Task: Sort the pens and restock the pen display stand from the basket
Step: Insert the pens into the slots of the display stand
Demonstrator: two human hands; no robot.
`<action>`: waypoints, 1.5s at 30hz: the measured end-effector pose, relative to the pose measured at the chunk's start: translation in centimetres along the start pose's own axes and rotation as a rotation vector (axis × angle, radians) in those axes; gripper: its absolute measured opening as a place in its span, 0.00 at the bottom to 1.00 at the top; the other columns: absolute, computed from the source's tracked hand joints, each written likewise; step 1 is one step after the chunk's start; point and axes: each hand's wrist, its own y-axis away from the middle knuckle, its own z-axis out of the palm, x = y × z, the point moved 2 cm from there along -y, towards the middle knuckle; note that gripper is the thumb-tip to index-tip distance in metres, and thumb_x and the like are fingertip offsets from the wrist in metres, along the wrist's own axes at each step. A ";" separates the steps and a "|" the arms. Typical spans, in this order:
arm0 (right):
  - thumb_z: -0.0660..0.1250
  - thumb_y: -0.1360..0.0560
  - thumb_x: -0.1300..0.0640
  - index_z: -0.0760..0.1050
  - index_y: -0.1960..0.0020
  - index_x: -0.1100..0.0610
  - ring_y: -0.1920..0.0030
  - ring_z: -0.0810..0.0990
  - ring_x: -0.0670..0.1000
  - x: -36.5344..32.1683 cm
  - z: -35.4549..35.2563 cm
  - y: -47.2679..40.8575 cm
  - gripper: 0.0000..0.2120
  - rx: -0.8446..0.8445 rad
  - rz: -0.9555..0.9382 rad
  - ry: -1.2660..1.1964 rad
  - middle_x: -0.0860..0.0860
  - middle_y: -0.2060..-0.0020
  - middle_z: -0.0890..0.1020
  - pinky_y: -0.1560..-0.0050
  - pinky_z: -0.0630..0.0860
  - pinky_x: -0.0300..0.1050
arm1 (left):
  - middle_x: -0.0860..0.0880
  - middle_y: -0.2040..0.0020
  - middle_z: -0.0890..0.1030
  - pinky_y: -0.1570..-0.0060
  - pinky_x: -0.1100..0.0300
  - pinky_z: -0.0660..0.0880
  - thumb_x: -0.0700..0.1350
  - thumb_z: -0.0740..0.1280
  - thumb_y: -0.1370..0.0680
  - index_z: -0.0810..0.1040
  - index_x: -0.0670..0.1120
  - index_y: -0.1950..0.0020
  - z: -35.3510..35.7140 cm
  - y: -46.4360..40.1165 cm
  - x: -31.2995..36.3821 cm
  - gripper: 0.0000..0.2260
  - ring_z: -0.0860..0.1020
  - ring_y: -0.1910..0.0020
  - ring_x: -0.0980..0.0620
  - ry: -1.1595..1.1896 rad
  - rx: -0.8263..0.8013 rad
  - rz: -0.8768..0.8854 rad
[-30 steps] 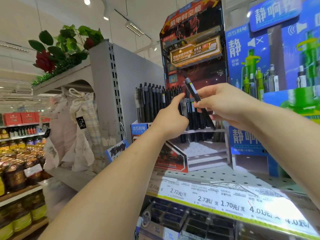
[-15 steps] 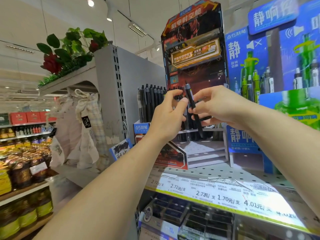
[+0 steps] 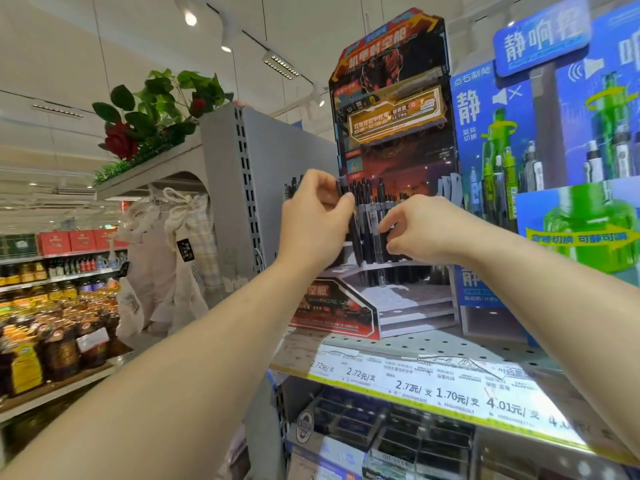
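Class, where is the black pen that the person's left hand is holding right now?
In the head view, the black pen stands upright at centre, pinched by the left hand at the left end of the pen display stand.

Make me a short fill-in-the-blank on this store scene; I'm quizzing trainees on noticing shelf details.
1. The left hand pinches a slim black pen by its ____ end.
2. The dark red cardboard pen display stand sits on a ____ metal shelf.
3. The artificial rose above the grey shelf end is ____.

Missing words: upper; perforated; red
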 end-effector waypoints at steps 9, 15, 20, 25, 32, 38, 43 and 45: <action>0.64 0.21 0.61 0.70 0.25 0.47 0.31 0.74 0.57 -0.8 1.1 -0.1 0.25 -0.167 -0.004 0.265 0.53 0.30 0.76 0.34 0.73 0.50 | 0.57 0.59 0.78 0.67 0.61 0.73 0.44 0.66 0.19 0.68 0.57 0.33 0.1 -0.3 -1.3 0.17 0.78 0.64 0.56 -0.279 -0.038 0.143; 0.62 0.21 0.62 0.70 0.25 0.46 0.36 0.78 0.56 -1.1 0.9 -0.3 0.26 -0.196 -0.025 0.282 0.51 0.31 0.77 0.41 0.76 0.47 | 0.51 0.59 0.77 0.64 0.55 0.71 0.41 0.61 0.20 0.64 0.53 0.26 1.3 -0.7 -1.0 0.23 0.76 0.63 0.53 -0.399 -0.130 0.143; 0.61 0.22 0.63 0.71 0.26 0.47 0.44 0.82 0.56 -1.1 1.0 -0.2 0.26 -0.195 -0.039 0.276 0.52 0.36 0.79 0.42 0.81 0.51 | 0.45 0.55 0.78 0.64 0.55 0.73 0.43 0.64 0.24 0.57 0.53 0.21 1.9 -1.1 -0.5 0.32 0.79 0.60 0.44 -0.629 -0.427 -0.001; 0.59 0.22 0.65 0.71 0.26 0.47 0.35 0.76 0.54 -1.3 0.9 0.1 0.27 -0.230 -0.038 0.286 0.49 0.35 0.79 0.41 0.73 0.43 | 0.44 0.53 0.79 0.61 0.49 0.83 0.39 0.60 0.22 0.51 0.51 0.19 2.0 -2.7 0.7 0.33 0.84 0.61 0.45 -0.650 -0.647 -0.159; 0.59 0.21 0.66 0.70 0.25 0.46 0.33 0.75 0.53 -0.9 0.7 0.2 0.28 -0.242 -0.052 0.250 0.49 0.31 0.76 0.39 0.71 0.42 | 0.41 0.48 0.81 0.66 0.51 0.84 0.38 0.58 0.21 0.46 0.54 0.19 2.3 -3.3 0.3 0.34 0.85 0.68 0.47 -0.592 -0.718 -0.318; 0.62 0.21 0.62 0.69 0.25 0.45 0.32 0.74 0.53 -0.6 0.7 0.0 0.26 -0.224 -0.073 0.265 0.48 0.31 0.77 0.38 0.70 0.42 | 0.41 0.59 0.85 0.69 0.53 0.82 0.39 0.57 0.21 0.50 0.58 0.21 1.7 -4.1 0.1 0.32 0.85 0.66 0.43 -0.461 -0.758 -0.435; 0.62 0.21 0.62 0.71 0.27 0.43 0.40 0.77 0.52 -0.3 0.7 -0.2 0.26 -0.223 -0.070 0.281 0.47 0.33 0.78 0.46 0.71 0.40 | 0.44 0.64 0.86 0.68 0.55 0.81 0.40 0.56 0.22 0.52 0.57 0.22 0.7 -4.1 0.2 0.30 0.86 0.66 0.44 -0.459 -0.812 -0.467; 0.62 0.22 0.62 0.71 0.27 0.42 0.48 0.77 0.49 -0.2 0.7 -0.1 0.26 -0.216 -0.048 0.272 0.46 0.36 0.80 0.48 0.73 0.40 | 0.43 0.63 0.86 0.68 0.56 0.81 0.39 0.56 0.22 0.49 0.58 0.21 0.6 -3.6 0.3 0.32 0.86 0.66 0.44 -0.415 -0.825 -0.459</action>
